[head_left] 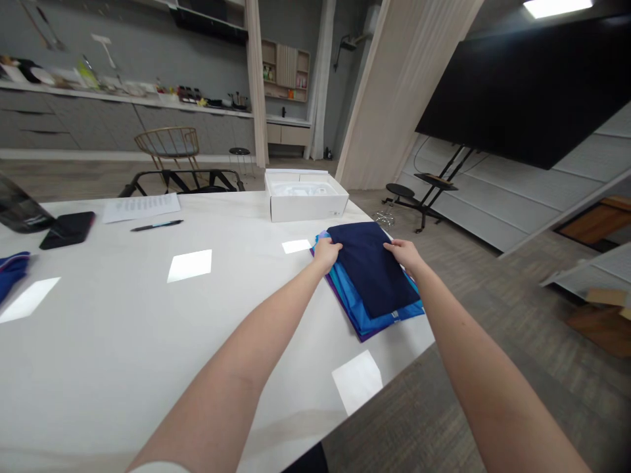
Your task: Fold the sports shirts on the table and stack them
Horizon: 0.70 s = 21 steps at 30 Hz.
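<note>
A folded dark navy cloth (372, 269) lies on top of a stack of folded blue and purple cloths (352, 299), near the right edge of the white table. My left hand (327, 254) pinches the navy cloth at its left side, thumb on top. On the opposite side, my right hand (403, 255) grips the navy cloth's right edge between thumb and fingers. Bright blue fabric with small white print shows below the navy cloth's near edge.
An open white box (308, 209) stands behind the stack on the white table (236, 276). Toward the left are a pen (156, 225), printed paper (142, 207), a dark phone (68, 230) and another blue cloth (12, 270). Chairs stand beyond the far edge.
</note>
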Each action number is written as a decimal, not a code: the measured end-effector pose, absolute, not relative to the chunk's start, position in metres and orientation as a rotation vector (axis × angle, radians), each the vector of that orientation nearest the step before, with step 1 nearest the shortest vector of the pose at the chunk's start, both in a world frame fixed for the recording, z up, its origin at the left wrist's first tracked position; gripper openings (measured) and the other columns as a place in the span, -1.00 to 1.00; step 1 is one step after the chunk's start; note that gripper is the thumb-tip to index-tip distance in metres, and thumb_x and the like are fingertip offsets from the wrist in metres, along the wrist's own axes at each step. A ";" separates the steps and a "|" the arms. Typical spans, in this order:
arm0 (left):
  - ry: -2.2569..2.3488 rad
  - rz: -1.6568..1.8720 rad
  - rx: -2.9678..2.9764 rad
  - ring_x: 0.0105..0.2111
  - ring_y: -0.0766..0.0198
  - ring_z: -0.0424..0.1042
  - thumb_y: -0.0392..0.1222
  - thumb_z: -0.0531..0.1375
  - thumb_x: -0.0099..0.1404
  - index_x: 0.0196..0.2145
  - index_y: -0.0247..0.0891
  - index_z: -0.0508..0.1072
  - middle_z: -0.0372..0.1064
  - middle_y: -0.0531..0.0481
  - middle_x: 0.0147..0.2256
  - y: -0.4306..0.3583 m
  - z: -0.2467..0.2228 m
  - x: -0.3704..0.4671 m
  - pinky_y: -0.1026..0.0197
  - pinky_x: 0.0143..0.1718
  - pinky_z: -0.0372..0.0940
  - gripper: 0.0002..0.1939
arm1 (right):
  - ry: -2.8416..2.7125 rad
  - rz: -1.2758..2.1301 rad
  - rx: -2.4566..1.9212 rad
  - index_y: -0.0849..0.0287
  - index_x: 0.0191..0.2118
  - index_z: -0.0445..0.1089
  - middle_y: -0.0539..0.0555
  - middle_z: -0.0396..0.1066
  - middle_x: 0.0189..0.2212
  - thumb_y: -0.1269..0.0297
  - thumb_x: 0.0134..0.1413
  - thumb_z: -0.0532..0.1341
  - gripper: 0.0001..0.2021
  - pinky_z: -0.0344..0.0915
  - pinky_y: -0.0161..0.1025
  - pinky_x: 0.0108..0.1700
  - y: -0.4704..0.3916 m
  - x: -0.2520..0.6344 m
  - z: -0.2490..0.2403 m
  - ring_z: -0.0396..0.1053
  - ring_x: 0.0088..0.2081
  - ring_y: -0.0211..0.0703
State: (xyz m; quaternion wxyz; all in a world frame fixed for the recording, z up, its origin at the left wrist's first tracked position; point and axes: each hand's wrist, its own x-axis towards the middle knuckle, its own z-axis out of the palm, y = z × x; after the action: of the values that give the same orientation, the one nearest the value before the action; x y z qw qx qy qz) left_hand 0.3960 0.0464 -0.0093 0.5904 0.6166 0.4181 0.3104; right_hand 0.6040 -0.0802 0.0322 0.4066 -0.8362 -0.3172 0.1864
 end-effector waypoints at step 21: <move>1.237 0.827 1.915 -0.33 0.13 0.43 -0.19 0.20 0.25 -0.16 -0.11 0.56 0.49 -0.03 -0.35 0.062 -0.004 0.097 0.18 -0.18 0.26 -0.79 | -1.842 0.546 -1.703 0.11 -0.29 0.54 0.00 0.49 -0.44 0.23 0.17 0.21 -0.84 0.19 -0.30 -0.34 0.006 0.307 0.028 0.35 -0.42 -0.20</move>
State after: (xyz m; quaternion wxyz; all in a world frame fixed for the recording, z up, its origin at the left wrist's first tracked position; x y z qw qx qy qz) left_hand 0.0967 0.0620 -0.0037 0.3507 0.7395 0.4779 0.3192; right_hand 0.3066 0.0061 0.0277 0.2833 -0.6361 -0.6881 0.2040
